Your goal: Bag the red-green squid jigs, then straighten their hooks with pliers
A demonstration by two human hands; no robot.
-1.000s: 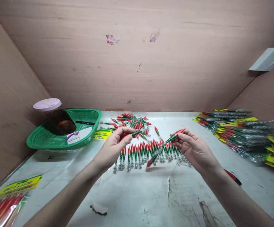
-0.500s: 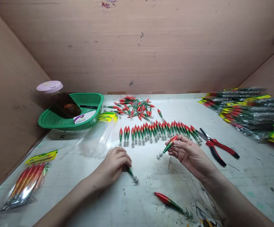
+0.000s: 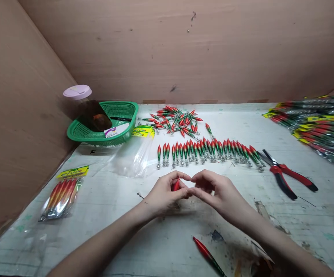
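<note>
My left hand (image 3: 165, 194) is closed around a red squid lure (image 3: 176, 185); only its red end shows between the fingers. My right hand (image 3: 220, 190) meets it fingertip to fingertip, with thumb and forefinger a little apart and no object visible between them. Below the hands, another red-and-green squid lure (image 3: 207, 254) lies on the table, its lower end cut off by the picture edge. Just beyond the hands runs a row of similar lures (image 3: 195, 151), red ends pointing away and hooks towards me.
Loose lures (image 3: 181, 122) are heaped at the back. A green basket (image 3: 73, 132) holds a lidded cup (image 3: 93, 115). Clear bags (image 3: 133, 157) and a filled lure pack (image 3: 63, 196) lie left. Red-handled pliers (image 3: 288, 175) and piled packs (image 3: 325, 130) are right.
My right hand has swung left to meet my left hand, which has risen and moved right. The lure that was pinched in my right fingers no longer shows there. The view has shifted.
</note>
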